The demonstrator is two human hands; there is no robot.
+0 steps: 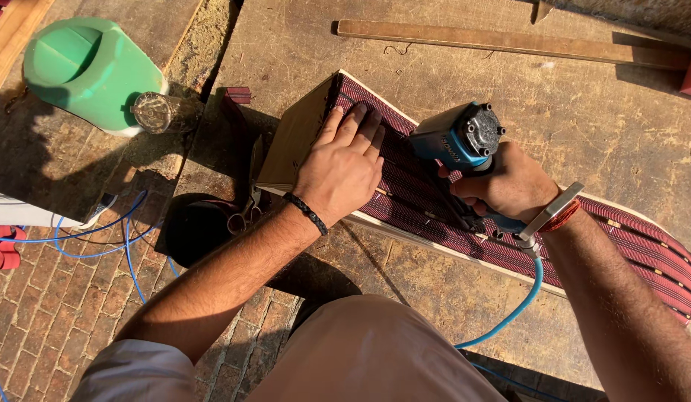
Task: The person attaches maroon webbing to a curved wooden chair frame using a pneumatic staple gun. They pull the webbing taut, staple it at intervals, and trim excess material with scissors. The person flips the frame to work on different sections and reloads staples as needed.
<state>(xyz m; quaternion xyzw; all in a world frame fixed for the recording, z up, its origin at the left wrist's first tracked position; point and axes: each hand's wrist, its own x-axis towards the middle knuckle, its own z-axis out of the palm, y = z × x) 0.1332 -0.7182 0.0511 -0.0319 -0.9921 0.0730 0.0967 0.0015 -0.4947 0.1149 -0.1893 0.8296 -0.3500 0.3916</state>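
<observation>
My left hand (344, 160) lies flat, fingers together, on dark red striped webbing (412, 195) stretched over a long wooden frame (293, 141). It presses near the frame's left end. My right hand (509, 186) grips the handle of a blue pneumatic staple gun (459, 138), whose nose rests on the webbing just right of my left hand. A light blue air hose (520, 305) runs down from the gun's handle toward me. The gun's nose tip is hidden by the tool body.
A green plastic container (88, 71) and a clear bottle (161, 112) stand at the upper left. A wooden strip (509, 43) lies at the far side. A dark round object (200, 231) sits beside the frame. Blue cords (126, 238) cross the brick floor (55, 313).
</observation>
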